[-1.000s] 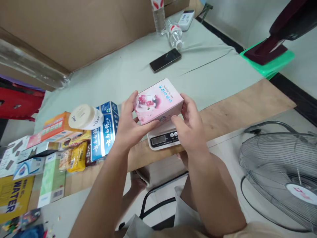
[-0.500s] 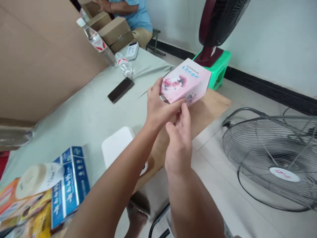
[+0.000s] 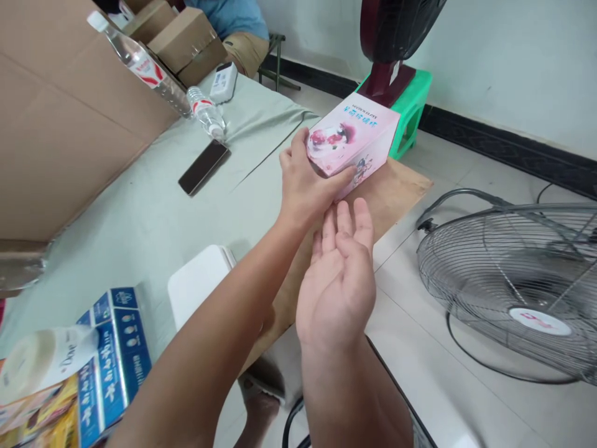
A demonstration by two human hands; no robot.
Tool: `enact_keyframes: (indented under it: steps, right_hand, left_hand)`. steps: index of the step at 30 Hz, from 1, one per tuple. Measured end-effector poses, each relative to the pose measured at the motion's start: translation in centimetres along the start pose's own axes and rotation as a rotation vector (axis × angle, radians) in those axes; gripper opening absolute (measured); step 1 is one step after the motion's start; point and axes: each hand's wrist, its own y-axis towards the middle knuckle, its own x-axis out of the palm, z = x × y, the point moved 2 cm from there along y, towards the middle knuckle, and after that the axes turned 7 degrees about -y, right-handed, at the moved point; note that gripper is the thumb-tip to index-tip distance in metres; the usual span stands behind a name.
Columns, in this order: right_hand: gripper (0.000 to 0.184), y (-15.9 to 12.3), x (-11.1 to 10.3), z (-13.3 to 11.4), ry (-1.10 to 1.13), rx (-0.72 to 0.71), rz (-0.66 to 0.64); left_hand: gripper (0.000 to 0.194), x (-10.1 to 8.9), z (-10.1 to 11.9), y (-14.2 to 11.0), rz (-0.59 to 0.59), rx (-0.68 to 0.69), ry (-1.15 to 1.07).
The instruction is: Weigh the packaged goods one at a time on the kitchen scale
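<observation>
My left hand [image 3: 305,180] grips a pink box [image 3: 357,140] printed with red flowers, holding it near the right end of the table over the bare wooden board [image 3: 396,186]. My right hand [image 3: 340,280] hovers just below it, palm up with fingers stretched out and nothing in it. The white kitchen scale [image 3: 198,283] lies on the table by my left forearm, its front hidden by the arm.
A black phone [image 3: 204,167], two water bottles [image 3: 205,115] and a white device [image 3: 224,81] lie on the grey cloth. Boxes and a Dove bottle [image 3: 44,364] crowd the lower left. A floor fan [image 3: 517,280] lies at right; a seated person with cardboard boxes [image 3: 186,37] is at the far end.
The pink box was lifted off the scale and carried right toward the table's end. My right hand let go of it and opened palm up. The view swung right.
</observation>
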Motion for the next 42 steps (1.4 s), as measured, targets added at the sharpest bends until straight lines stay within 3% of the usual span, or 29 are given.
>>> enact_keyframes:
  steps: [8, 11, 13, 16, 19, 23, 28, 32, 36, 39, 42]
  right_hand:
    - [0.069, -1.0, 0.2, 0.1, -0.016, -0.011, -0.019]
    - [0.068, -1.4, 0.6, -0.4, 0.027, -0.007, 0.021]
    - [0.062, -1.5, 0.5, -0.7, 0.037, -0.018, 0.055]
    - [0.040, -1.3, 0.0, -1.3, 0.050, -0.007, 0.098]
    - [0.022, -1.5, 0.1, -1.7, 0.117, 0.073, -0.014]
    - [0.029, -3.0, 1.5, -1.6, 0.103, 0.145, -0.254]
    - [0.030, -6.9, 4.3, -0.5, -0.002, 0.102, -0.400]
    - [0.028, -11.2, 6.7, 0.5, -0.093, 0.098, -0.532]
    - [0.025, -16.0, 8.8, 1.8, -0.238, -0.018, -0.686]
    - [0.025, -19.9, 10.3, 3.1, -0.400, -0.101, -0.865]
    - [0.024, -23.9, 12.0, 4.4, -0.591, -0.118, -1.093]
  left_hand:
    - [0.102, 0.6, 0.0, 0.3, -0.026, -0.030, 0.027]
    - [0.104, -0.1, 1.5, -0.4, -0.015, -0.028, 0.039]
    - [0.095, -1.4, 3.5, -1.7, 0.006, -0.003, 0.034]
    - [0.055, -5.1, 6.9, -5.3, 0.029, 0.065, -0.042]
    - [0.031, -10.2, 9.3, -10.6, 0.047, 0.101, -0.039]
    - [0.032, -16.7, 10.8, -18.5, 0.158, 0.122, -0.029]
    - [0.035, -22.5, 11.8, -26.9, 0.393, 0.146, -0.006]
    - [0.041, -27.0, 12.1, -32.6, 0.604, 0.145, 0.022]
    - [0.045, -32.0, 11.7, -38.5, 0.806, 0.178, 0.049]
    - [0.052, -35.7, 11.1, -43.2, 0.995, 0.136, 0.105]
    - [0.054, -39.2, 10.4, -48.6, 1.257, 0.107, 0.186]
